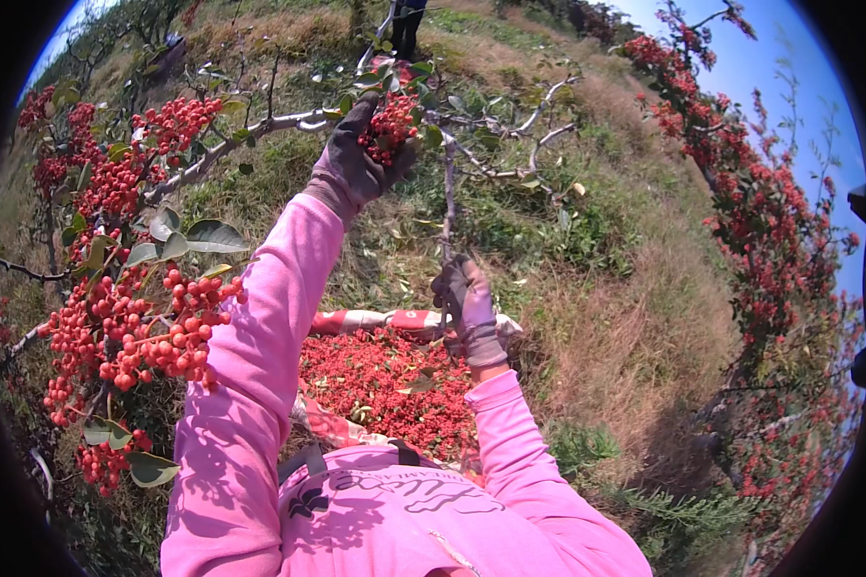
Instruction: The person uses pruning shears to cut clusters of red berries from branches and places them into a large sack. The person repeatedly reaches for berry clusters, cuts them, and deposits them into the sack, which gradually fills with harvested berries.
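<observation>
My left hand point(353, 162), in a dark work glove, reaches up and cups a cluster of red berries point(391, 124), perhaps Sichuan pepper, among green leaves. Its thumb and fingers lie on either side of the cluster; the stem is hidden. Lower down and to the right, my right hand point(468, 299), also gloved, is closed around a thin grey branch point(449, 195) that runs up toward the cluster. Below both hands, a red-and-white sheet or sack point(375, 321) with a rolled rim holds a heap of picked red berries point(390, 382) mixed with a few leaves.
Heavy berry clusters point(144, 324) hang close by my left arm. A bare pale limb point(216, 155) crosses behind that arm, and thorny-looking twigs point(541, 144) spread at the upper right. Another laden bush point(750, 187) stands at right. A person point(406, 29) is partly visible uphill.
</observation>
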Demonstrator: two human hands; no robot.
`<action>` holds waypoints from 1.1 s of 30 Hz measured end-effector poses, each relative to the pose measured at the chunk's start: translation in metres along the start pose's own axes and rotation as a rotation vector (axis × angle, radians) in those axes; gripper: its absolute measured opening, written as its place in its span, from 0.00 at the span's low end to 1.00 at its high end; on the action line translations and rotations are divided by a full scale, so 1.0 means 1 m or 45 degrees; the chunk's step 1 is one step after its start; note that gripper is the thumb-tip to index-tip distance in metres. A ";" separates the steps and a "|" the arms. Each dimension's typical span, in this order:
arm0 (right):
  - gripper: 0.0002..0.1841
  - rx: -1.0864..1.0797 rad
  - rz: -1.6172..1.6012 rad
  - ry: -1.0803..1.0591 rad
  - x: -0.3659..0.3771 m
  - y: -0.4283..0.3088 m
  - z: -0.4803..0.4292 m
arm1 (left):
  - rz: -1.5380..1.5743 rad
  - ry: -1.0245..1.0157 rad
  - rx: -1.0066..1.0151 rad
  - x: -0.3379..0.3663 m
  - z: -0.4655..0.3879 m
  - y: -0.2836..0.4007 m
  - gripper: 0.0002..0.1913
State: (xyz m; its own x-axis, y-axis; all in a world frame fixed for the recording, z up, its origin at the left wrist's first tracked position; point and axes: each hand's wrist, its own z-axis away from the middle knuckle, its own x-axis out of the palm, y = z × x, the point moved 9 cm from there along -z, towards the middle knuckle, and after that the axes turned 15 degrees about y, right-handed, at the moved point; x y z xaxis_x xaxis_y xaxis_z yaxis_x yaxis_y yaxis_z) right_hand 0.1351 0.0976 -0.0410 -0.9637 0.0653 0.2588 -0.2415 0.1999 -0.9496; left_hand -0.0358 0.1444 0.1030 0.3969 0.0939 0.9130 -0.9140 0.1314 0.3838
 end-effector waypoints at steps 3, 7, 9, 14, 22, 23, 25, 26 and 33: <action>0.04 0.011 -0.005 -0.024 0.004 -0.010 0.007 | -0.092 0.253 0.013 -0.004 0.002 -0.003 0.11; 0.04 -0.062 0.110 -0.051 0.002 -0.012 0.007 | -0.112 0.429 0.199 -0.023 -0.019 0.001 0.09; 0.05 -0.050 0.112 -0.029 0.005 -0.015 0.009 | -0.132 0.330 0.177 -0.028 -0.023 0.002 0.08; 0.07 0.047 -0.081 0.102 0.005 -0.026 0.020 | -0.522 0.339 0.378 -0.038 -0.008 0.018 0.07; 0.08 0.436 -0.280 0.185 0.002 -0.007 0.022 | -1.464 0.150 0.756 -0.012 0.002 0.055 0.09; 0.09 0.416 -0.313 0.176 0.003 -0.004 0.017 | -1.563 0.116 0.792 -0.012 -0.005 0.059 0.09; 0.11 0.385 -0.360 0.174 0.002 0.004 0.012 | -1.944 -0.099 1.363 -0.003 -0.009 0.071 0.10; 0.10 0.225 -0.196 0.087 0.004 -0.009 0.012 | -2.362 0.020 1.485 -0.008 -0.012 0.075 0.10; 0.06 0.164 -0.148 0.033 0.001 -0.006 0.007 | -1.390 0.148 0.563 -0.038 0.018 0.050 0.09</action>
State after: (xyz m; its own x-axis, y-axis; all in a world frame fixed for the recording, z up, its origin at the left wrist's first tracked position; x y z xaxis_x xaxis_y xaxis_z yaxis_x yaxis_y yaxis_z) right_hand 0.1349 0.0898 -0.0366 -0.9257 0.0743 0.3708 -0.3650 0.0811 -0.9275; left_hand -0.0978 0.1297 0.0896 0.9698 0.2356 0.0626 -0.0266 -0.1531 0.9879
